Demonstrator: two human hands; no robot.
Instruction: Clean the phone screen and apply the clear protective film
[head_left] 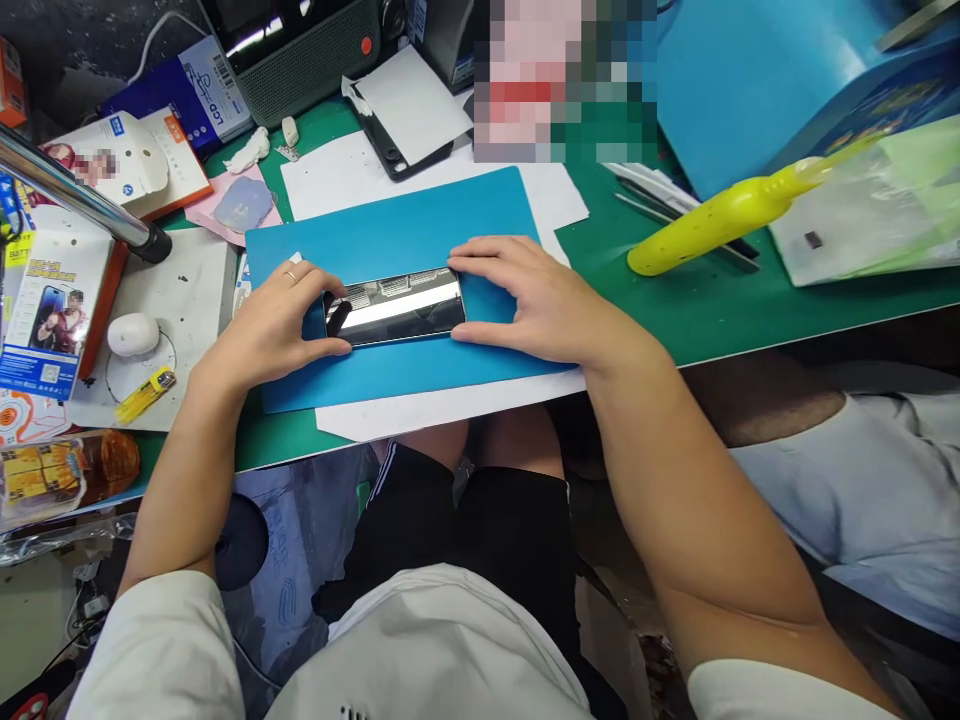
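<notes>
A smartphone (pixel 409 308) with a glossy, reflective dark face lies lengthwise on a blue mat (pixel 397 215). My left hand (pixel 281 325) grips its left end, thumb at the near corner and fingers at the far corner; a ring shows on one finger. At the other end, my right hand (pixel 536 300) holds the phone between thumb and fingers on the near and far corners. Reflections cover the glass, so I cannot tell whether the screen is lit. White paper (pixel 420 408) sticks out from under the mat.
A yellow bottle (pixel 705 225) lies on the green table at right, beside a plastic bag (pixel 862 215). To the left are a yellow lighter (pixel 145 395), a white earbud case (pixel 133 335), boxes and a metal pole (pixel 82 190). Another person's leg (pixel 847 460) shows at right.
</notes>
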